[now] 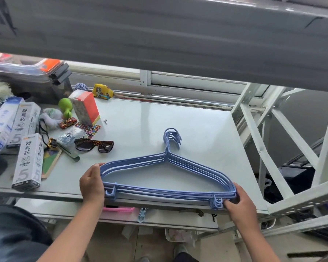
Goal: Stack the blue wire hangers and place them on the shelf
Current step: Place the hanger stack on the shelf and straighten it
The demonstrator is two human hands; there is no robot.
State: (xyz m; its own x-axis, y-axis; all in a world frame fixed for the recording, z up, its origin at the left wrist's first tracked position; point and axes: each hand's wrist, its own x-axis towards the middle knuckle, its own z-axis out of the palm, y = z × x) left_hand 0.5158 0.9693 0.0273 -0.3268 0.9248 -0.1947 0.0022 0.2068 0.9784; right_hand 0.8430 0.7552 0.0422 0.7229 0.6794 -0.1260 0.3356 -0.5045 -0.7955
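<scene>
A: How far along do we judge ourselves?

B: The stacking looks done. The blue plastic-coated wire hangers [169, 176] lie nested as one bundle in the lower middle of the frame, hooks together and pointing toward the top, flat on the pale grey shelf [140, 118] near its front edge. They may already be where they belong; what seems left is to square the bundle and let go.

A: And our hands?

B: Our left hand [92, 184] curls round the bundle's left shoulder, thumb over the wires. Our right hand [239, 202] pinches the right corner beside the small notch clips, fingers closed on the wires. Both are clamped on the hangers.

A: What do they feel like, by the look of them?

B: Thin rounded wire with a smooth, slightly glossy coating, bent into wide triangles with a curved hook. We expect them to be light and springy, apt to slide over each other. The shelf surface is smooth painted metal, a little reflective.

A: Anything close by?

B: At the left middle of the frame, tortoiseshell-framed dark sunglasses [94, 145], a red toy car [68, 122] and tall white cardboard boxes [28, 161], all well apart from the bundle.
</scene>
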